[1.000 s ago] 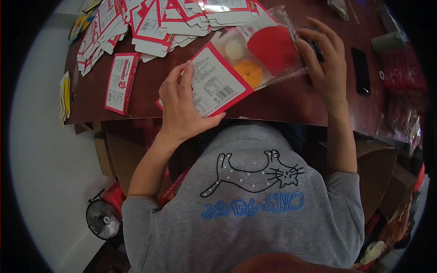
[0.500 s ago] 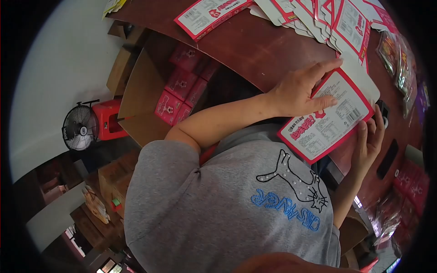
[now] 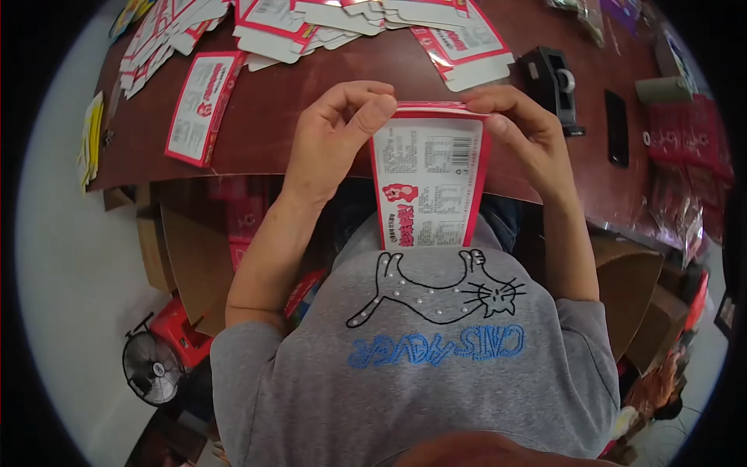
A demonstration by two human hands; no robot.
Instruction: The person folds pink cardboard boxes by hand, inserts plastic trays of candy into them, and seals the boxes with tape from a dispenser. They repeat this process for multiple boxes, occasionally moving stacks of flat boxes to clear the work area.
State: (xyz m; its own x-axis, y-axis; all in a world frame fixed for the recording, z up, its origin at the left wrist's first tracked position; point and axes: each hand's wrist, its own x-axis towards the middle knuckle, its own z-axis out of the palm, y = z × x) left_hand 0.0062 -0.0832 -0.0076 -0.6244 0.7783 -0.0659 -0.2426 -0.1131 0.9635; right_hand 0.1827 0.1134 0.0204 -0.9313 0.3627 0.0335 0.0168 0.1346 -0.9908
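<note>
A white and red printed box (image 3: 428, 179) stands tilted against the grey shirt, its printed panel facing the camera and its narrow red end at the top. My left hand (image 3: 338, 140) pinches the top left corner between thumb and fingers. At the top right corner, my right hand (image 3: 529, 136) grips the edge with thumb below and fingers above. The end that was open now looks folded over; whether it is fully tucked in cannot be made out.
Flat cartons (image 3: 334, 23) lie piled along the table's (image 3: 311, 74) far side, and another box (image 3: 204, 109) lies at the left. Right of my hands are a black device (image 3: 548, 82) and a dark phone-like object (image 3: 616, 128). Red packages (image 3: 685, 144) sit far right.
The view has turned, and the box now points straight away from the body. The protruding white end flap has been folded over. My left hand has moved from the panel to the top left corner.
</note>
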